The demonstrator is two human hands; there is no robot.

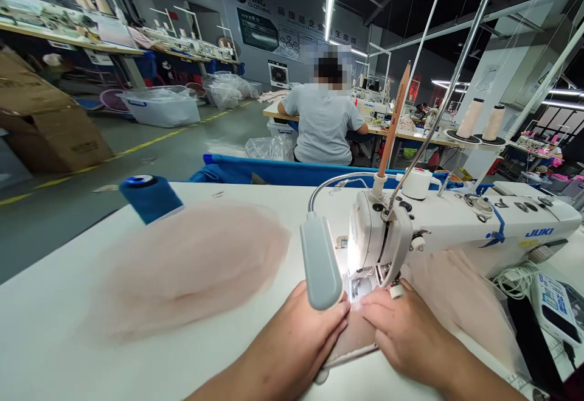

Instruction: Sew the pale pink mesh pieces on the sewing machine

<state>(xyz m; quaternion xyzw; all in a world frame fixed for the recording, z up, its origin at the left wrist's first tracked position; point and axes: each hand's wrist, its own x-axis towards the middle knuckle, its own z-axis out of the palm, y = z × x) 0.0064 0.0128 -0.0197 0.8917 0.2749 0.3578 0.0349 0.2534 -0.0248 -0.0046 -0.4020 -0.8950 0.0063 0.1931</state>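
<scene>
A piece of beige fabric (pixel 351 337) lies under the needle area of a white sewing machine (pixel 374 237), its near edge facing me. My left hand (pixel 298 331) grips the fabric's left side, fingers pressed together and partly hidden behind a grey lamp head (pixel 322 264). On the right side, my right hand (pixel 406 334) pinches the same fabric close to the presser foot (pixel 365 282). Both sets of fingertips are near the lit needle spot, only a small gap apart. Thin beige mesh (pixel 460 297) spreads out under the machine arm, right of my right hand.
A loose heap of sheer beige mesh (pixel 191 267) covers the table's left part, with a blue thread cone (pixel 150 197) behind it. A pencil (pixel 396 121) stands upright on the machine. At right sits a white control box (pixel 556 306). A person (pixel 326 121) sits ahead.
</scene>
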